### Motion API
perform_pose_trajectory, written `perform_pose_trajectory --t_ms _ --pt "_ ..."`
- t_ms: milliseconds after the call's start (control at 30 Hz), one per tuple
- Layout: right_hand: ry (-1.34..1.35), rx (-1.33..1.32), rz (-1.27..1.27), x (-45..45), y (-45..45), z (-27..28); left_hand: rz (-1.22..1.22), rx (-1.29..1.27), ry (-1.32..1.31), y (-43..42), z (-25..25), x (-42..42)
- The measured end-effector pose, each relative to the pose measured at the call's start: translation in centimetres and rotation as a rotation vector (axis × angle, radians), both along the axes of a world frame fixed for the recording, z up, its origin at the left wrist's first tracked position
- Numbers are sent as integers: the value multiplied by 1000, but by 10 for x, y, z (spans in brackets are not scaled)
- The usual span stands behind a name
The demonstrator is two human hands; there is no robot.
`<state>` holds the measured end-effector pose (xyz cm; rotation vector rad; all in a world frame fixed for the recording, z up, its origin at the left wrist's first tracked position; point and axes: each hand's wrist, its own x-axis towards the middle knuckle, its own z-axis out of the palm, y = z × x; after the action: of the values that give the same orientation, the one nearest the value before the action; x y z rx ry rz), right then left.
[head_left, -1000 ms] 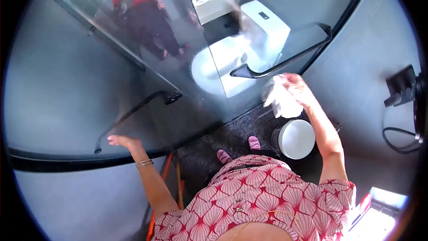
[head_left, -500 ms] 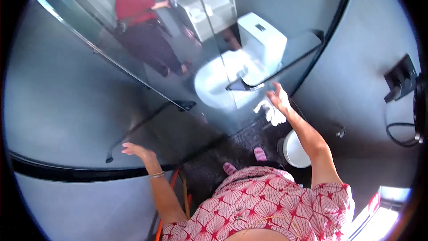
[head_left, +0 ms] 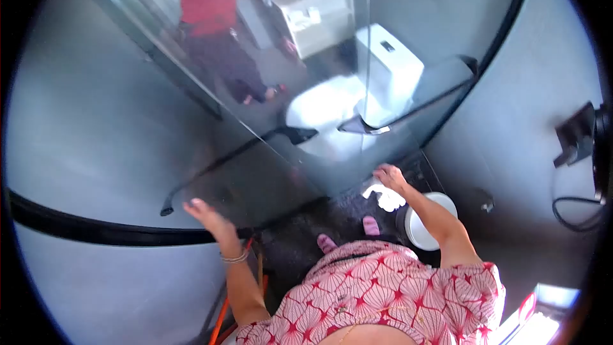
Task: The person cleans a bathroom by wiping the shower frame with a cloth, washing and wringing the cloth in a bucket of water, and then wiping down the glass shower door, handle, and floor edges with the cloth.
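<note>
My left hand (head_left: pixel 211 218) is raised at the lower left with its fingers apart, holding nothing, close to the curved glass door (head_left: pixel 268 179). A dark handle (head_left: pixel 211 167) crosses the glass just above it. On the right, my right hand (head_left: pixel 391 177) is closed on a white cloth (head_left: pixel 387 198), which hangs bunched below the fingers. The cloth is just left of a white bucket (head_left: pixel 426 225) on the dark floor. A second dark handle (head_left: pixel 415 110) runs above my right hand.
Beyond the glass are a white toilet (head_left: pixel 391 67), a low cabinet (head_left: pixel 325 19) and a person in a red top (head_left: pixel 207 0). A black wall fixture (head_left: pixel 578 134) with a hose (head_left: pixel 562 211) is at the right. Orange poles (head_left: pixel 225 310) stand at my left.
My right hand has moved down with the cloth, away from the handle and towards the bucket. The glass door at the left has shifted right, bringing the two handles closer. My left hand stays raised.
</note>
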<state>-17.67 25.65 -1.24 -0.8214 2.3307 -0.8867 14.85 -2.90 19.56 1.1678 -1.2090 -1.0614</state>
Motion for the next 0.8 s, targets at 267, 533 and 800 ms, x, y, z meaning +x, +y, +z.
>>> perform_pose_trajectory --t_ms 267,533,800 --pt "-138 -15 -169 3 30 28 375 -241 -220 -55 53 97" --pt "-94 52 -350 -7 64 -14 394 -241 -397 -108 48 116" --pt "-56 122 -410 -9 72 -15 6 -189 38 -206 34 189"
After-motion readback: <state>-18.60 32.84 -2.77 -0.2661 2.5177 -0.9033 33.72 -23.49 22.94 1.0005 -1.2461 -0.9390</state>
